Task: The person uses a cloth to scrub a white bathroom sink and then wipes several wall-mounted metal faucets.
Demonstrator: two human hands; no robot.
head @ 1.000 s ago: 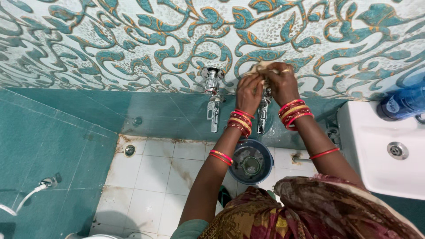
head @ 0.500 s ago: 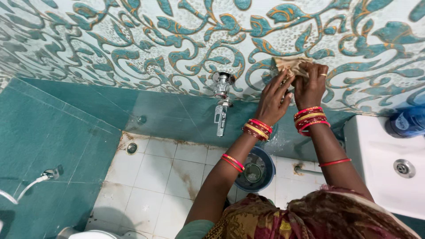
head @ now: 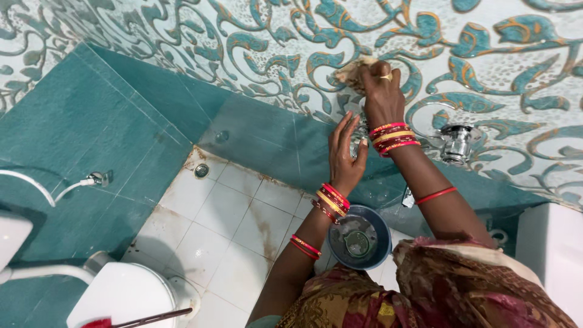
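Note:
My right hand [head: 381, 97] presses a crumpled beige cloth [head: 351, 70] against the patterned wall tiles, above a chrome tap [head: 359, 130] that shows only partly between my hands. My left hand [head: 345, 155] rests flat against that tap from the left with its fingers pointing up and apart, holding nothing. Both wrists carry red and gold bangles. A second chrome tap [head: 456, 143] stands uncovered to the right of my right wrist.
A blue bucket [head: 340, 258] holding a small mug stands on the white floor tiles below the taps. A white toilet [head: 121, 294] sits at lower left with a hose [head: 67, 189] on the teal wall. A floor drain [head: 201, 170] lies near the wall; a white basin [head: 549, 255] is at right.
The view has swung left and tilted, bringing in the toilet. My right hand has carried the cloth higher up the wall, and my left hand has dropped off the cloth to the tap.

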